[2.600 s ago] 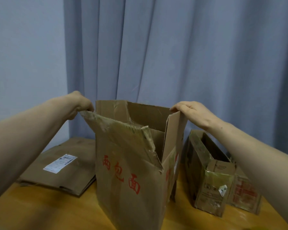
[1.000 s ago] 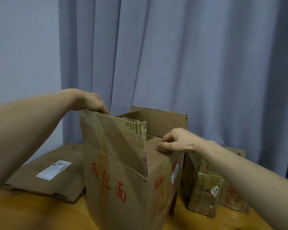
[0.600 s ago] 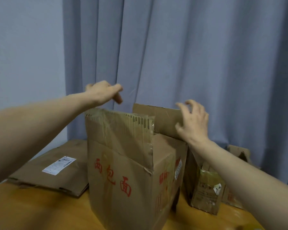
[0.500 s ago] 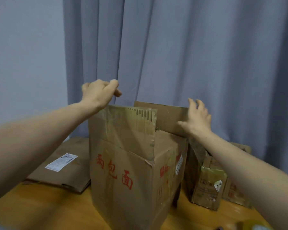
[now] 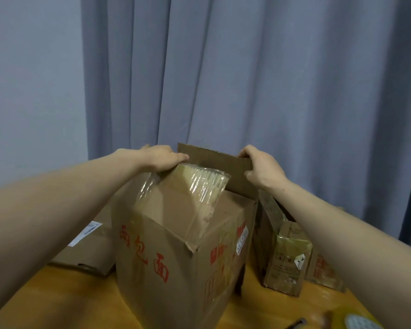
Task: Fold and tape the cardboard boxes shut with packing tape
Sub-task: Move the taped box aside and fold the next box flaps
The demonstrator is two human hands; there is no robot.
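A tall cardboard box (image 5: 166, 262) with red characters stands on the wooden table (image 5: 64, 302). Its near flap (image 5: 183, 198), covered in old shiny tape, leans inward over the top. The far flap (image 5: 214, 162) stands upright behind it. My left hand (image 5: 160, 157) lies over the top edge of the near flap with its fingers touching the far flap. My right hand (image 5: 262, 169) grips the right end of the far flap, fingers over its top edge and thumb on the near face. A tape roll (image 5: 358, 322) shows at the bottom right corner.
A flattened box with a white label (image 5: 88, 248) lies on the table to the left. Two smaller worn boxes (image 5: 287, 257) stand to the right of the tall box. A grey curtain (image 5: 247, 79) hangs close behind. A dark tool tip (image 5: 299, 322) lies near the tape.
The near flap has tipped inward from upright. My left hand came down onto its top edge, and my right hand closed on the far flap's right end.
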